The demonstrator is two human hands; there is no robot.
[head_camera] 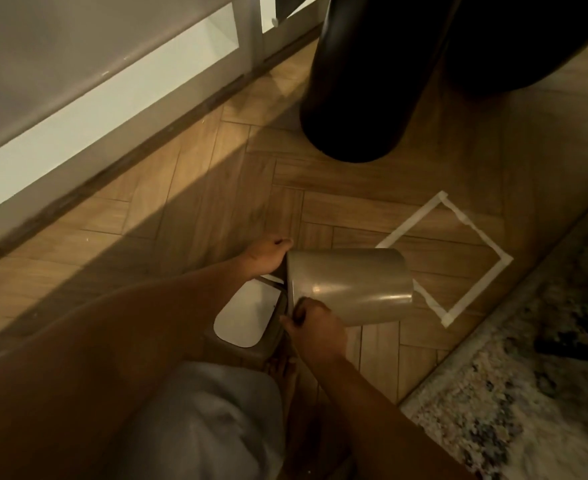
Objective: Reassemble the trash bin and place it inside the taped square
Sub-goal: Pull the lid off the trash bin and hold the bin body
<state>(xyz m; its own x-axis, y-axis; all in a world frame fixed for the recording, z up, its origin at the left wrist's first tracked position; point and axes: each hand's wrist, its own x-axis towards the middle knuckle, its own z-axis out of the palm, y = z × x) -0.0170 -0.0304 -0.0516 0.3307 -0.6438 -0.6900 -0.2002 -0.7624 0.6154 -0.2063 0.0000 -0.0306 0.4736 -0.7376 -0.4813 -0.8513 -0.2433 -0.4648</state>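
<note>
A beige trash bin body point(351, 285) is held on its side above the wooden floor, its base pointing right toward the taped square point(457, 233). My left hand point(268, 254) grips the far side of its rim. My right hand point(311, 327) grips the near side of the rim. Under the rim lies the bin's lid part point(242, 317), a beige frame with a white flap, resting on the floor. The bin's base overlaps the left corner of the white tape outline in this view.
A thick black cylindrical leg point(358, 98) stands on the floor beyond the square. A white cabinet with a dark skirting point(88, 109) runs along the left. A patterned rug point(528, 393) lies at the right. My knee in light trousers point(209, 417) is at the bottom.
</note>
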